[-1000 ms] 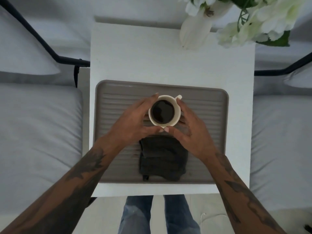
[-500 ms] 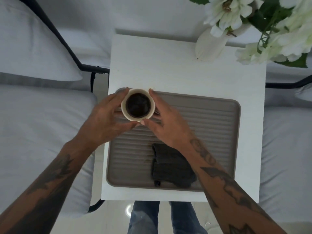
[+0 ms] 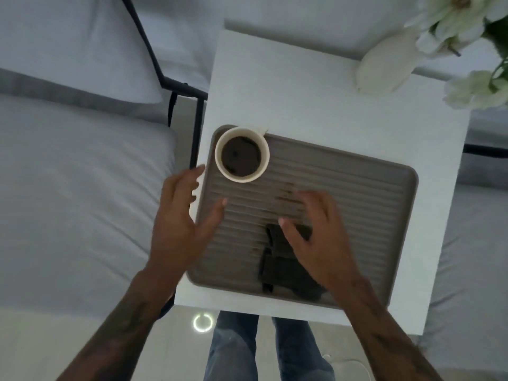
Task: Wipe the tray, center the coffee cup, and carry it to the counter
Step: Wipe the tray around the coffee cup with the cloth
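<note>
A ribbed grey-brown tray (image 3: 371, 193) lies on a white side table (image 3: 302, 92). A cream cup of black coffee (image 3: 242, 154) stands in the tray's far left corner, free of both hands. A dark folded cloth (image 3: 283, 268) rests on the tray's near middle. Brown spill marks (image 3: 287, 192) show on the ribs near the centre. My left hand (image 3: 181, 218) hovers open over the tray's left edge, below the cup. My right hand (image 3: 316, 232) is open with fingers spread, its fingertips over the cloth's far end.
A white vase (image 3: 384, 67) with white flowers (image 3: 472, 89) stands at the table's far right corner. Beds with grey sheets (image 3: 82, 188) flank the table, with a black metal frame (image 3: 165, 78) at left. My jeans-clad legs (image 3: 261, 350) are below the near edge.
Both hands moved the cup from the tray's middle to its far left corner, then let go. The right hand has drawn back over the cloth; the left has pulled away.
</note>
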Demonstrator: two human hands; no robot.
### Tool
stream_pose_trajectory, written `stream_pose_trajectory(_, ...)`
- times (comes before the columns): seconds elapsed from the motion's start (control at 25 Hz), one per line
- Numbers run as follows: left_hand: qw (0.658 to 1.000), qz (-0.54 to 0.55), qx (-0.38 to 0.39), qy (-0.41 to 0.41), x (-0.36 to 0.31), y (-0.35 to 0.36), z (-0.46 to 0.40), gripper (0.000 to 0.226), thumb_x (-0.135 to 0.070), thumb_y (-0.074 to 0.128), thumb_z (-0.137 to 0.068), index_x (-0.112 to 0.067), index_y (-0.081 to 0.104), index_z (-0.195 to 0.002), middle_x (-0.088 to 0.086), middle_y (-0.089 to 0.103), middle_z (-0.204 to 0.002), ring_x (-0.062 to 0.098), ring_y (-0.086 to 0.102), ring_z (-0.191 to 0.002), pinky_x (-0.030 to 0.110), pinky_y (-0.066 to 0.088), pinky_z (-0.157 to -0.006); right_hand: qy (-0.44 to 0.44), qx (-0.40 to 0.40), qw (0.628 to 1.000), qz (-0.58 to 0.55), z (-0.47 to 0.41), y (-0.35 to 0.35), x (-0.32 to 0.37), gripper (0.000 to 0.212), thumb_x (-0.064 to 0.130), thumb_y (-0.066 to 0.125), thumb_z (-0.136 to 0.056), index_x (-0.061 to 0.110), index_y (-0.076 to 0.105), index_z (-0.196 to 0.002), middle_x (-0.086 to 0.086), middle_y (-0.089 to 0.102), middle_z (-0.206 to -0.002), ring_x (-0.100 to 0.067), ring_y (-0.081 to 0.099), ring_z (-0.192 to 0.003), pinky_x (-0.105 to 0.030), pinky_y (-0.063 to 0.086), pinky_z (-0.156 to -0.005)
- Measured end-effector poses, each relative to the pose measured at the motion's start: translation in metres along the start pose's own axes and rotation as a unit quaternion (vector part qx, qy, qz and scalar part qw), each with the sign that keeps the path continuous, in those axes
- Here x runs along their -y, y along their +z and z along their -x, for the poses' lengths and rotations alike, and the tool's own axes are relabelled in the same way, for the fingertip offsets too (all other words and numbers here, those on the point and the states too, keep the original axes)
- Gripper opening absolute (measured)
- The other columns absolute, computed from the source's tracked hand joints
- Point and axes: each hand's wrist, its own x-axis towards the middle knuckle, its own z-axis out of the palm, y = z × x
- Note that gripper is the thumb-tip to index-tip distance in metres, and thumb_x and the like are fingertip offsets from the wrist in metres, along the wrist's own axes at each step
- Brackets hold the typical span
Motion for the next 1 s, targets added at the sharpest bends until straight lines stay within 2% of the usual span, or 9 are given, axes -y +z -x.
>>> stream_pose_trajectory(0.08,0.999,-0.053,0.012,0.004,0.005,0.02,0.059,0.054,-0.037,0.062,-0.089,-0.012,0.051,-0.135,0.01,0.046,-0.137,0.017,0.048,-0.122,0.042,0.053,-0.094,-0.031,0.034,0.99,0.135,0.053,0.014,-0.033,0.055,0.048,0.057,-0.086,0.027,0.047,-0.135,-0.005,0.039,-0.144,-0.022,0.041,-0.129,-0.048,0.045,-0.103)
stream_pose_trajectory(0.2,0.975,-0.197,0.091,0.041,0.035,0.054,0.111,0.079,-0.052,0.062,-0.085,-0.002,0.043,-0.144,0.021,0.037,-0.152,0.035,0.033,-0.143,0.055,0.04,-0.108,-0.116,0.083,0.958,0.247,0.083,0.037,-0.079,0.062,0.048,0.05,-0.088,0.028,0.038,-0.146,-0.013,0.026,-0.157,-0.033,0.027,-0.144,-0.055,0.034,-0.11)
stream_pose_trajectory(0.32,0.948,-0.284,0.133,0.058,0.052,0.066,0.117,0.099,-0.068,0.05,-0.086,0.002,0.025,-0.151,0.023,0.018,-0.161,0.037,0.014,-0.151,0.056,0.02,-0.119,-0.168,0.065,0.936,0.301,0.078,0.043,-0.092,0.059,0.049,0.043,-0.091,0.029,0.035,-0.146,-0.011,0.026,-0.157,-0.034,0.027,-0.142,-0.054,0.03,-0.106)
stream_pose_trajectory(0.48,0.941,-0.302,0.132,0.074,0.062,0.074,0.121,0.104,-0.074,0.044,-0.085,0.004,0.023,-0.151,0.026,0.015,-0.161,0.038,0.011,-0.151,0.054,0.01,-0.122,-0.255,0.056,0.917,0.303,0.056,0.076,-0.058,0.063,0.049,0.056,-0.086,0.029,0.041,-0.143,-0.002,0.039,-0.154,-0.032,0.035,-0.131,-0.051,0.043,-0.097)
stream_pose_trajectory(0.6,0.945,-0.299,0.113,0.063,0.064,0.075,0.121,0.11,-0.077,0.045,-0.081,0.004,0.021,-0.151,0.027,0.015,-0.161,0.037,0.01,-0.151,0.053,0.007,-0.122,-0.292,0.068,0.918,0.261,0.03,0.112,-0.017,0.083,0.051,0.078,-0.066,0.025,0.048,-0.139,-0.001,0.047,-0.146,-0.028,0.038,-0.124,-0.047,0.045,-0.098)
stream_pose_trajectory(0.68,0.951,-0.285,0.106,0.046,0.062,0.073,0.119,0.113,-0.079,0.046,-0.079,0.004,0.019,-0.152,0.023,0.012,-0.162,0.034,0.009,-0.152,0.053,0.006,-0.122,-0.301,0.073,0.917,0.252,0.028,0.105,-0.023,0.076,0.046,0.075,-0.068,0.026,0.051,-0.137,-0.001,0.05,-0.141,-0.027,0.039,-0.121,-0.045,0.045,-0.098)
stream_pose_trajectory(0.76,0.957,-0.271,0.102,0.03,0.055,0.073,0.117,0.115,-0.08,0.048,-0.077,0.002,0.018,-0.152,0.02,0.011,-0.163,0.032,0.008,-0.152,0.055,0.007,-0.122,-0.287,0.067,0.923,0.247,0.045,0.073,-0.062,0.054,0.028,0.064,-0.079,0.028,0.056,-0.132,-0.001,0.056,-0.136,-0.027,0.042,-0.116,-0.044,0.044,-0.095)
stream_pose_trajectory(0.84,0.954,-0.281,0.108,0.018,0.05,0.073,0.115,0.117,-0.082,0.045,-0.076,0.001,0.015,-0.153,0.017,0.008,-0.164,0.03,0.007,-0.153,0.056,0.007,-0.121,-0.229,0.046,0.943,0.236,0.066,0.029,-0.111,0.044,0.014,0.06,-0.08,0.026,0.063,-0.122,-0.004,0.059,-0.131,-0.031,0.046,-0.11,-0.047,0.048,-0.089)
stream_pose_trajectory(1.0,0.943,-0.31,0.12,0.001,0.047,0.076,0.115,0.12,-0.085,0.043,-0.074,0.0,0.013,-0.154,0.017,0.006,-0.165,0.031,0.006,-0.153,0.059,0.006,-0.12,-0.113,0.038,0.965,0.234,0.095,-0.03,-0.166,0.03,0.004,0.061,-0.079,0.014,0.067,-0.107,-0.014,0.06,-0.123,-0.038,0.049,-0.105,-0.051,0.056,-0.073)
